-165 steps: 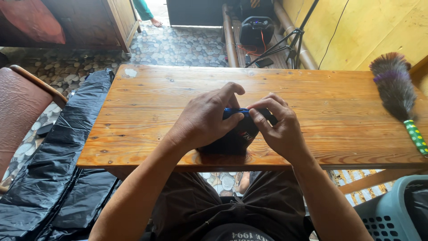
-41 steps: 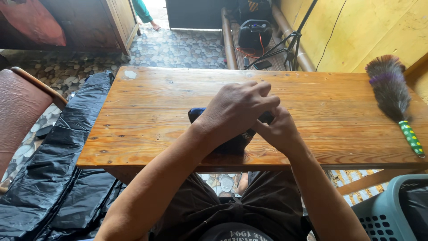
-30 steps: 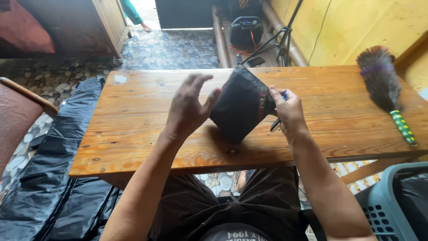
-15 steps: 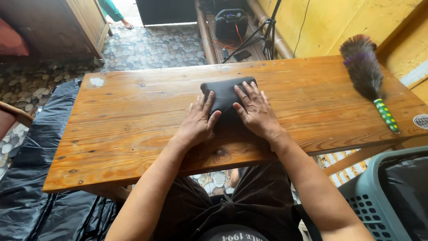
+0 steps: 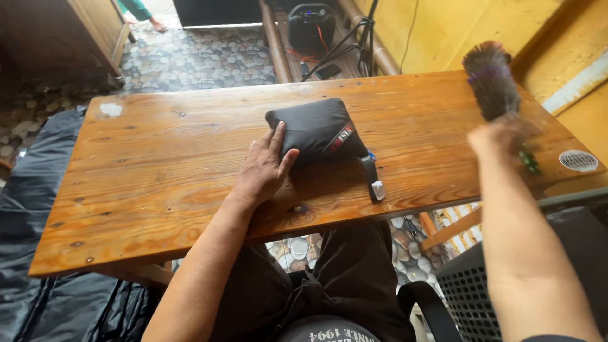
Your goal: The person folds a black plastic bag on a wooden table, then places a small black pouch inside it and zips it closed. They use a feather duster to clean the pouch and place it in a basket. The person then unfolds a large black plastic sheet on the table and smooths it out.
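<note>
Flat and spread, the left hand (image 5: 263, 170) presses against the near-left edge of the black pouch (image 5: 315, 130) lying mid-table (image 5: 158, 164), its strap (image 5: 372, 180) trailing toward the front edge. Motion blurs the right hand (image 5: 500, 136) over the feather duster (image 5: 491, 79); its grip cannot be made out.

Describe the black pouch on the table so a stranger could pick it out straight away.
Start from the long wooden table and look near the middle. There the left hand rests against a puffy black pouch. A red-and-white label on its side and a dark strap trailing toward the table's near edge set it apart from the feather duster.
</note>
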